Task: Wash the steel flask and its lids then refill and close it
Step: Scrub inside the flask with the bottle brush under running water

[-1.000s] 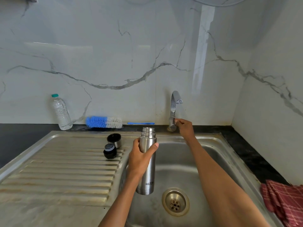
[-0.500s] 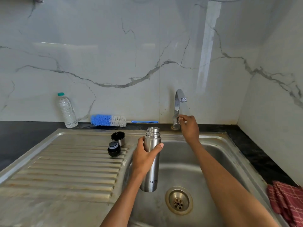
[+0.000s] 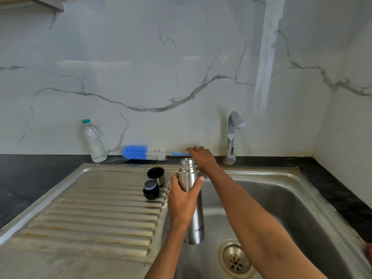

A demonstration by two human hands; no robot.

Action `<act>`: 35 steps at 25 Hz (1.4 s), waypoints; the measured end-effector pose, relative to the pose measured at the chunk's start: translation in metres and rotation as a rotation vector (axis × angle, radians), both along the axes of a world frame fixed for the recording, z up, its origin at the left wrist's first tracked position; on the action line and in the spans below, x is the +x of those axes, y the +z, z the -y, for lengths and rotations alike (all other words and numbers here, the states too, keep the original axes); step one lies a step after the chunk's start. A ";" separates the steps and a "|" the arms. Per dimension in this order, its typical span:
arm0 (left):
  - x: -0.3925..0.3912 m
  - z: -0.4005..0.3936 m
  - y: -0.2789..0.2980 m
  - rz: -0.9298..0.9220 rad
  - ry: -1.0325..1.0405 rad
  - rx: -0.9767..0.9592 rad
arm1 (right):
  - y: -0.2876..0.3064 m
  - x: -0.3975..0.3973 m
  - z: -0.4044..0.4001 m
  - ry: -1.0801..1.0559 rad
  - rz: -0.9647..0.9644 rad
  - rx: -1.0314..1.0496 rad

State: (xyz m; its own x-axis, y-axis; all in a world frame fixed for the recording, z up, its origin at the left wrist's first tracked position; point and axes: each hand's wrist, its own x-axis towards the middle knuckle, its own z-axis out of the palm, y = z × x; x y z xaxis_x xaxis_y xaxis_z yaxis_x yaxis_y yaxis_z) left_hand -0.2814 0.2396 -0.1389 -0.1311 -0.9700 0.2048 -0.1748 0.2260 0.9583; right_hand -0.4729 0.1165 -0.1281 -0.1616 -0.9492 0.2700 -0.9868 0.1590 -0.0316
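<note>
The flask (image 3: 191, 200) bears pale lettering low on its side, just above the drain (image 3: 236, 258), reading "MILTO", the rest curving out of sight.

Single head view, worn high, facing forward and down at sink (image 3: 291, 190) and marble wall (image 3: 141, 57); near, wide-angle; both forearms enter from bottom edge.

light: bright, even (soft shadows) | glare: streak on wall tiles (image 3: 267, 57) | edges: wide-angle bending
</note>
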 end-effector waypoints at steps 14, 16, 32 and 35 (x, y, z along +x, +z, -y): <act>0.003 -0.004 0.005 -0.025 0.021 0.014 | 0.009 -0.004 -0.052 -0.137 0.062 -0.313; 0.004 -0.007 0.009 -0.032 0.011 0.015 | 0.013 -0.015 -0.084 -0.241 0.098 -0.352; 0.000 -0.016 0.008 0.029 -0.191 -0.042 | 0.020 -0.080 -0.132 -0.341 0.335 -0.415; -0.001 -0.021 0.008 0.031 -0.237 -0.051 | 0.019 -0.082 -0.118 -0.287 0.351 -0.340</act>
State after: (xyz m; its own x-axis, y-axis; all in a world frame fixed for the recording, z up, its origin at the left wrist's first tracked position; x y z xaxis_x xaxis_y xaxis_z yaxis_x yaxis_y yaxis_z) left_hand -0.2820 0.2603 -0.1304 -0.3606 -0.9000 0.2451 -0.1400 0.3120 0.9397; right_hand -0.5547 0.2348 -0.1089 -0.5353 -0.7232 0.4364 -0.8267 0.3427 -0.4462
